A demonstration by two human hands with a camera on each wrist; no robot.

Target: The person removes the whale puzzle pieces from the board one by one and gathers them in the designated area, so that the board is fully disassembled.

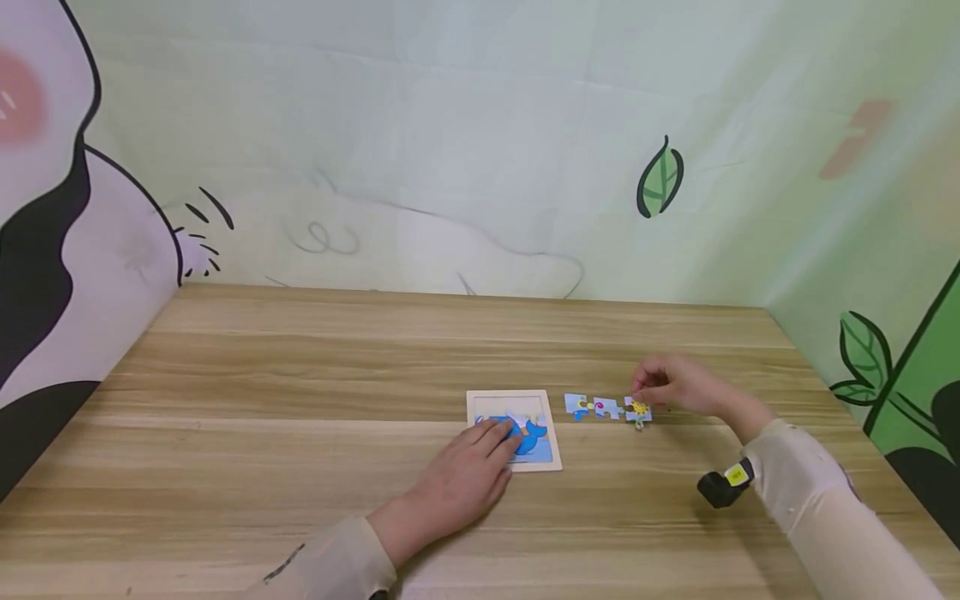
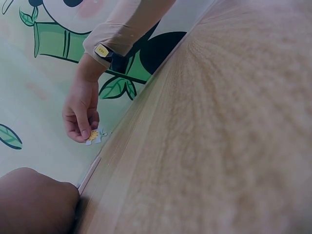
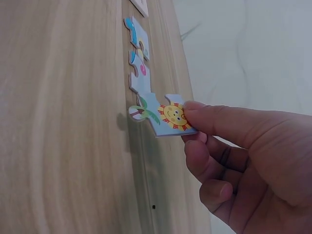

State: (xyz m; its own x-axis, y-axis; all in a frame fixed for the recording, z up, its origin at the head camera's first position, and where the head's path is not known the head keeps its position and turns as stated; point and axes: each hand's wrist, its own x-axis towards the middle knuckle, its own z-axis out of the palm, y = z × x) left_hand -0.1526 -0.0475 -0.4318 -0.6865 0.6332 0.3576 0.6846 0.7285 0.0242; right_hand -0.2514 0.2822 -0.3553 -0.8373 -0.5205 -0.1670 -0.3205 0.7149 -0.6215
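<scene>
Between thumb and fingers, my right hand (image 1: 678, 385) pinches a jigsaw puzzle piece (image 3: 168, 117) printed with a smiling sun and a palm leaf. In the right wrist view this piece is raised over the table, its shadow falling below. Two more light-blue pieces, one with a pink swirl (image 1: 607, 407) and one with a blue edge (image 1: 576, 406), lie in a row to its left. My left hand (image 1: 465, 471) rests with fingers extended on a framed puzzle (image 1: 554, 433) showing a blue whale. The hand hides the lower left of the frame; the tray's upper strip shows bare backing.
The wood-grain table (image 1: 300, 367) extends around the puzzle on all sides. A printed cloth wall (image 1: 450, 167) rises behind the table and along both sides. A black wrist device with a yellow label (image 1: 726, 483) hangs under the right forearm.
</scene>
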